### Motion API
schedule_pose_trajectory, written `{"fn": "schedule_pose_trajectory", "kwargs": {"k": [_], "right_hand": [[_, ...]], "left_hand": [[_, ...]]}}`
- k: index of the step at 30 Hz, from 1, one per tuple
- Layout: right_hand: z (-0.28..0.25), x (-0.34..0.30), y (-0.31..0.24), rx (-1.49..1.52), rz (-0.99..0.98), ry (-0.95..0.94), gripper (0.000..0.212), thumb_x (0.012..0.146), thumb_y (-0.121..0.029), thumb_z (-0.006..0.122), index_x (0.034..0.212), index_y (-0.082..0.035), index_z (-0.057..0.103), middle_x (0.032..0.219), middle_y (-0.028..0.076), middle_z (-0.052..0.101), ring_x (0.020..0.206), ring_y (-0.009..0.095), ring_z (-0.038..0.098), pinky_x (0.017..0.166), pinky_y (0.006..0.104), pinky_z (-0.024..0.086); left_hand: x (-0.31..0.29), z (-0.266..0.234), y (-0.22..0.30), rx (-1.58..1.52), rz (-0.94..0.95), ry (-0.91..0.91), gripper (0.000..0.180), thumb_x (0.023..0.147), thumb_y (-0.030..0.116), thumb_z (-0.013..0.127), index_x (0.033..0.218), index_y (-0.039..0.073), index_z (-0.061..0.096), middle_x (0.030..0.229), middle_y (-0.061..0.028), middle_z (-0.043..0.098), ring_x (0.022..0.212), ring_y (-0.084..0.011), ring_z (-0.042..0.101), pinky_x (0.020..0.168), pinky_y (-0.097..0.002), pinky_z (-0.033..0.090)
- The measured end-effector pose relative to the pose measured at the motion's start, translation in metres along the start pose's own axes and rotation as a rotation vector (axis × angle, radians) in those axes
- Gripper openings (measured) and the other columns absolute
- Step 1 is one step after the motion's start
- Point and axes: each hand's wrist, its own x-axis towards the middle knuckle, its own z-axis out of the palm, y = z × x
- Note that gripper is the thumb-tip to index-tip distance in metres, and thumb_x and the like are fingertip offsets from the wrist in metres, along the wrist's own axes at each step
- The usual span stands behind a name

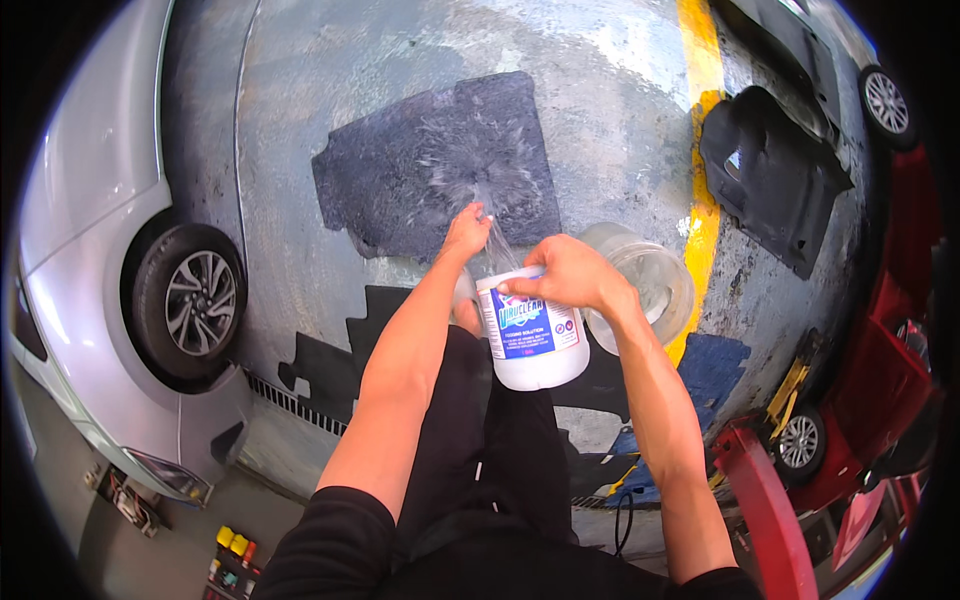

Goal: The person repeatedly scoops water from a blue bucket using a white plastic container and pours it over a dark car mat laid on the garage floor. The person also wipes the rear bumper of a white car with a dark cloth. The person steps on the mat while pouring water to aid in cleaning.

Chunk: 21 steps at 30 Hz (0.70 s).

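My right hand (570,276) grips the rim of a white plastic jug (545,362) with a blue label, thumb on its outside. Clear water streams from the jug's mouth, past my left hand, towards a dark grey car floor mat (375,170) lying flat on the floor. The mat's right half looks wet and streaked where the water spreads. My left hand (464,236) is at the mat's near edge beside the stream, its fingers bunched together; whether anything is in them is hidden. Right of the jug stands a translucent round bucket (672,285), partly covered by my right hand.
A silver car (95,240) stands on the left, a red car (870,350) on the right. Black mats (325,357) and a blue mat (715,372) lie near my legs. Another black mat (770,165) lies beyond the yellow floor line (703,235). A red metal beam (765,500) rises lower right.
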Motion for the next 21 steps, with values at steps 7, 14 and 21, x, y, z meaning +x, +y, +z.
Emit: {"fn": "schedule_pose_trajectory", "kwargs": {"k": [7, 14, 21], "right_hand": [[-0.044, 0.022, 0.065, 0.583, 0.135, 0.210, 0.039, 0.085, -0.040, 0.079, 0.078, -0.002, 0.076, 0.070, 0.002, 0.070, 0.064, 0.009, 0.062, 0.060, 0.0272, 0.047], [-0.068, 0.032, 0.129, 1.106, 0.160, 0.380, 0.039, 0.094, -0.040, 0.068, 0.092, -0.002, 0.076, 0.080, 0.001, 0.072, 0.073, 0.008, 0.061, 0.067, 0.0245, 0.044], [-0.091, 0.032, 0.123, 1.005, 0.469, 0.297, 0.042, 0.094, -0.042, 0.067, 0.095, -0.001, 0.075, 0.082, 0.002, 0.072, 0.071, 0.009, 0.062, 0.065, 0.0258, 0.044]], "left_hand": [[0.029, -0.060, 0.001, 0.054, 0.050, 0.107, 0.044, 0.094, 0.029, 0.066, 0.131, 0.004, 0.062, 0.128, -0.0194, 0.066, 0.119, -0.0315, 0.064, 0.102, -0.0389, 0.048], [0.072, -0.155, -0.069, -0.086, -0.110, 0.197, 0.036, 0.095, 0.030, 0.066, 0.120, 0.005, 0.067, 0.116, -0.0139, 0.071, 0.107, -0.0279, 0.068, 0.096, -0.0376, 0.050], [0.051, -0.224, -0.095, -0.241, -0.430, 0.027, 0.031, 0.101, 0.030, 0.062, 0.125, 0.010, 0.061, 0.115, -0.0044, 0.067, 0.097, -0.0180, 0.070, 0.071, -0.0365, 0.056]]}}
